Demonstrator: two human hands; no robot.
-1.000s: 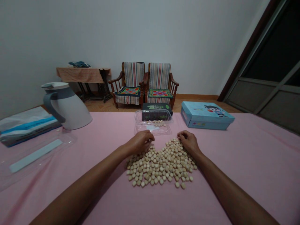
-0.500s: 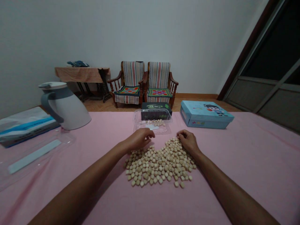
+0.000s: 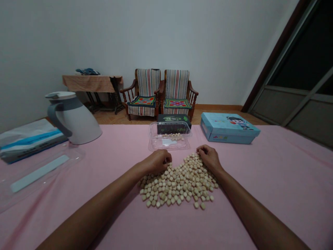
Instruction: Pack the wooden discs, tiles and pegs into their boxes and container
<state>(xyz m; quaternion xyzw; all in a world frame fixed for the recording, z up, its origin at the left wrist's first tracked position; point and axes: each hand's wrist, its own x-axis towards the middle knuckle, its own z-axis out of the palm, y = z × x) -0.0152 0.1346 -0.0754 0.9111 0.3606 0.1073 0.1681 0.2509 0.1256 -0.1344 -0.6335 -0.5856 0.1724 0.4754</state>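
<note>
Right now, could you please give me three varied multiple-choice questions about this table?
1. Where is the clear plastic tray?
A beyond the beige pieces
B on a chair
C on the floor

2. What colour is the box on the right?
A red
B light blue
C black

3. What is the right hand doing?
A gripping a jug
B resting against the beige pieces
C raised high

1 A, it lies past them; 2 B, its lid is light blue; 3 B, it touches them.

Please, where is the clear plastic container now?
In the head view, the clear plastic container sits centrally on the pink tablecloth, just beyond the left hand, with a black box behind it.
</note>
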